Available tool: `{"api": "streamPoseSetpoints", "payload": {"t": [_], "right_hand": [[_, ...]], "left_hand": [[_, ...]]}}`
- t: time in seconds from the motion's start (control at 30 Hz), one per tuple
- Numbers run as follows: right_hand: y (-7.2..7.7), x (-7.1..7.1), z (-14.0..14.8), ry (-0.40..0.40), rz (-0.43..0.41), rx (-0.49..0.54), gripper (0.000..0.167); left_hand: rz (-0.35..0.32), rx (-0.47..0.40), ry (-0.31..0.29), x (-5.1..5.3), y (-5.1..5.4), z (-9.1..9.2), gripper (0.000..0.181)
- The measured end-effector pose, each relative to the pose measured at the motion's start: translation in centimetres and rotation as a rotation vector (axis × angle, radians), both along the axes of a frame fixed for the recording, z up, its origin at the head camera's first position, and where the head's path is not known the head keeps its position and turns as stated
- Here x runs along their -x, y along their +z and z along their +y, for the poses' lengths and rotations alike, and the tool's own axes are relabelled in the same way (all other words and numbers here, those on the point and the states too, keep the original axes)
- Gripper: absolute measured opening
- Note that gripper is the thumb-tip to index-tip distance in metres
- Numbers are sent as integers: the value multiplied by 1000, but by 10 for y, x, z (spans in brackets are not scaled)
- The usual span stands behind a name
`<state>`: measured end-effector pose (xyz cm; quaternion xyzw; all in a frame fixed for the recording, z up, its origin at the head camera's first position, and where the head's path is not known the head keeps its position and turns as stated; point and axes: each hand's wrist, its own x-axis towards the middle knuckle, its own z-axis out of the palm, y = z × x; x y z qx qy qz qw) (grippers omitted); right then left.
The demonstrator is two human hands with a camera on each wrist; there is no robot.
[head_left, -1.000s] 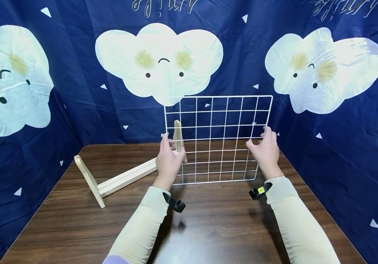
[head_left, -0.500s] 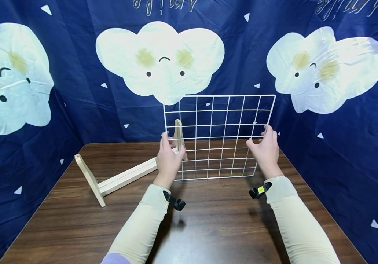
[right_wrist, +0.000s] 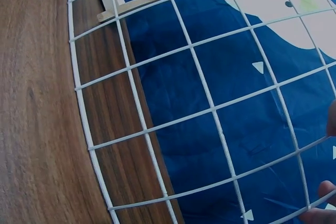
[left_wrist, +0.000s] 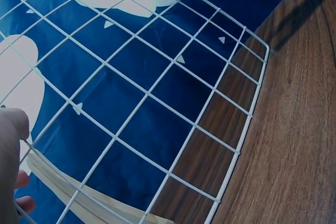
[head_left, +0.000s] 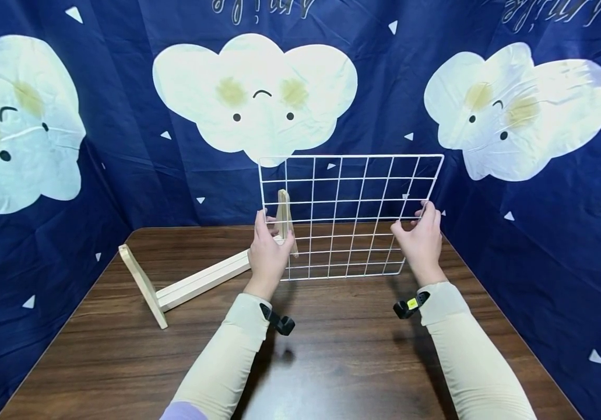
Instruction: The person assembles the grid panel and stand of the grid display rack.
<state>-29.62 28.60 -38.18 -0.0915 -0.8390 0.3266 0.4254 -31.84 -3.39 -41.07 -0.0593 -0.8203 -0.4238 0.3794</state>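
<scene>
Both hands hold a white wire grid panel (head_left: 334,220) by its two sides, and it stands roughly upright with its top edge leaning toward me. My left hand (head_left: 269,251) pinches the left side wire between thumb and fingers. My right hand (head_left: 422,242) grips the right side wire at about the same height; its fingertips (right_wrist: 317,215) show at the edge of the right wrist view. Whether the lower edge touches the table, I cannot tell. Behind and left of the panel lies a pale wooden stand (head_left: 203,282), a long bar with an upright at each end, partly hidden by my left hand.
A brown wood-grain table (head_left: 331,361) lies under everything. Dark blue cloth (head_left: 122,116) with white clouds and triangles hangs close behind and on both sides. The stand's near upright (head_left: 143,286) is on the table's left part. Each wrist wears a black camera mount (head_left: 279,321).
The panel has tilted: its lower edge swung away from me and up, while its top edge came nearer. Both hands kept their grip almost in place, and the wooden stand stayed still.
</scene>
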Motion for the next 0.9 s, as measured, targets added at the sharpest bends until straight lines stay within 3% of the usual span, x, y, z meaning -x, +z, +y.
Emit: {"api": "streamPoseSetpoints", "payload": {"t": [0.2,0.4,0.63,0.9], "right_hand": [[-4,-2,-1,-17,18,9,69],[-7,-3,-2,-9,32,18,71],[-11,-5,-4,-6,37,36,70],[-19,-9,-5,-4,25,55,70]], "left_hand": [[6,-20,11,0,-4,3,78],[-43,-61,32,-1,-10,5,79],[-32,-95,-2,1,-13,4,64],[-13,-95,-25,0,-14,2,64]]}}
